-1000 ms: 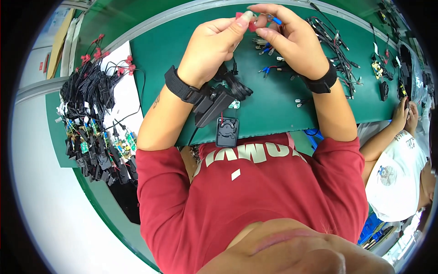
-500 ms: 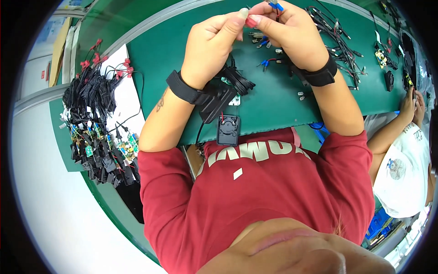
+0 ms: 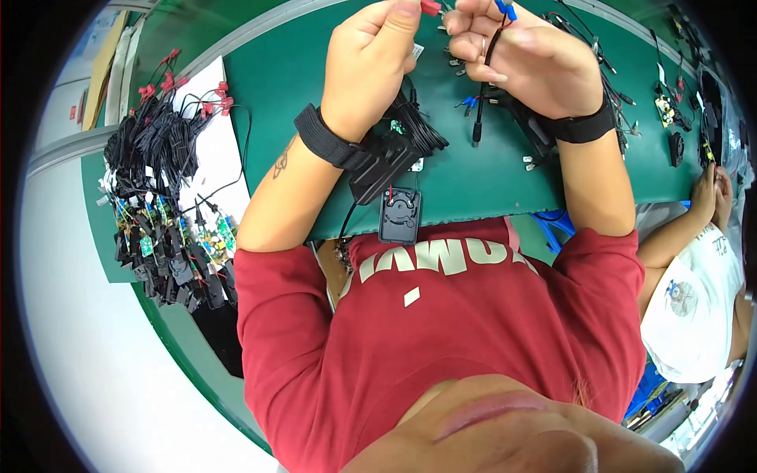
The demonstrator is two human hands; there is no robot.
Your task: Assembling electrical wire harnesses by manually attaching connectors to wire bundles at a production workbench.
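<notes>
My left hand (image 3: 372, 59) is raised above the green mat (image 3: 473, 177) and pinches a small red connector (image 3: 430, 7) at the top edge of the picture. My right hand (image 3: 527, 55) is close beside it, gripping a black wire (image 3: 484, 87) with a blue connector (image 3: 505, 8) at its top end; the wire hangs down toward the mat. Below my left wrist lie a coiled black cable bundle (image 3: 394, 150) and a small square black fan (image 3: 400, 215), which rests at the mat's near edge. Both wrists wear black straps.
A big heap of black wired assemblies with red connectors and green circuit boards (image 3: 162, 205) covers the left of the bench on white paper. Loose wires and small connectors (image 3: 599, 55) lie at the far right. Another person in a white shirt (image 3: 694, 307) works at the right.
Both hands have lifted up and away from the mat toward the top of the picture, staying together. The black wire now hangs free from my right hand.
</notes>
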